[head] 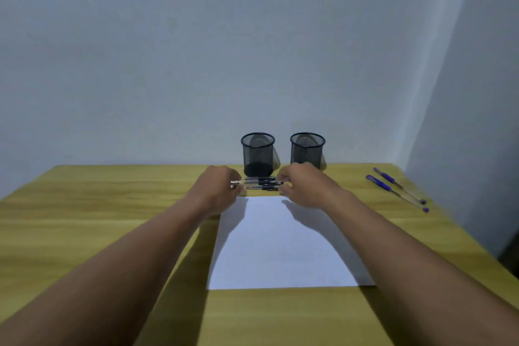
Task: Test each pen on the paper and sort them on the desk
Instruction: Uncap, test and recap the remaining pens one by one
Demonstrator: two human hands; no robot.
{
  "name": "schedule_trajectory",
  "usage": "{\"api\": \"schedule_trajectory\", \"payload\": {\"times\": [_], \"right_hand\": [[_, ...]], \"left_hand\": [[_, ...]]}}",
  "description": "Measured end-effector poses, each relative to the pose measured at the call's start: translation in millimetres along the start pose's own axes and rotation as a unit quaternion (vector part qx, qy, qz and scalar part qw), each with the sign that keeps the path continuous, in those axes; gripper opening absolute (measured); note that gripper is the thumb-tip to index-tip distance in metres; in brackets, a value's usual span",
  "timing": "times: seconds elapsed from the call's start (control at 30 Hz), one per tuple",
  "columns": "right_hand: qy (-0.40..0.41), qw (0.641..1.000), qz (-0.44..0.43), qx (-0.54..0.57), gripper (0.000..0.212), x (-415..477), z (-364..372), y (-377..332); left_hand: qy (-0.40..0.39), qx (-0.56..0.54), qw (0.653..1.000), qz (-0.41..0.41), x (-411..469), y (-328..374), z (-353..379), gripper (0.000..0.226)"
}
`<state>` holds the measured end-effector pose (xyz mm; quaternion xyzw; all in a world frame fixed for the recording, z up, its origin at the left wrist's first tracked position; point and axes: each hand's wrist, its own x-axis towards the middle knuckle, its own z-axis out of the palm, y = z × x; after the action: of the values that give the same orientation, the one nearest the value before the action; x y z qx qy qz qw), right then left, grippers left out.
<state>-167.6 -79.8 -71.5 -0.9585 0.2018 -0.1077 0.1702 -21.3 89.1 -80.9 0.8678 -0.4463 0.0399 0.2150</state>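
Yellow-wood desk point(84, 205): holds everything here; the paper lies flat on it, in the middle.
Paper point(280, 247): 1 white sheet, blank where it shows, with shadows of both arms across its far half.
Black pens point(259, 184): a small bundle lying crosswise just beyond the paper's far edge and parallel to it; the exact count is unclear.
Left hand point(217, 185): just past the paper's far left corner, fingers curled in around the bundle's left ends, gripping them; the fingertips are hidden.
Right hand point(302, 185): over the paper's far right corner, fingers and thumb bent in, pinching the bundle's right ends.
Mesh cups: 2 black wire cups stand upright beyond the paper, behind the bundle; the left cup point(257, 154) is directly behind the pens, the right cup point(307, 150) behind the right hand, the 2 apart.
Blue pens point(397, 189): 2 lie side by side, slanted, well to the right of the paper.
Wall point(196, 50): pale grey-blue, rising beyond the paper, behind the cups.
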Motion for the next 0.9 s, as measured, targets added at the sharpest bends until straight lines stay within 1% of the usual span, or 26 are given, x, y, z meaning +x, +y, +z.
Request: {"api": "schedule_trajectory", "payload": {"times": [0.2,0.4,0.57,0.77,0.9], "right_hand": [[-0.006,0.999,-0.013,-0.041,0.029,29,26,-1],[0.011,0.994,-0.043,-0.096,0.022,37,36,1],[0.026,0.991,-0.060,-0.114,0.031,34,38,-3],[0.012,0.992,-0.063,-0.105,0.025,28,27,-14],[0.039,0.993,-0.071,-0.091,0.023,23,18,-22]], "left_hand": [[0.019,-0.005,1.000,0.018,18,-19,20,0.023],[0.024,0.034,0.998,0.045,21,-27,28,0.021],[0.021,0.052,0.997,0.046,21,-29,30,0.030],[0.021,0.088,0.993,0.069,15,-25,23,0.031],[0.064,0.100,0.988,0.095,18,-22,8,0.031]]}}
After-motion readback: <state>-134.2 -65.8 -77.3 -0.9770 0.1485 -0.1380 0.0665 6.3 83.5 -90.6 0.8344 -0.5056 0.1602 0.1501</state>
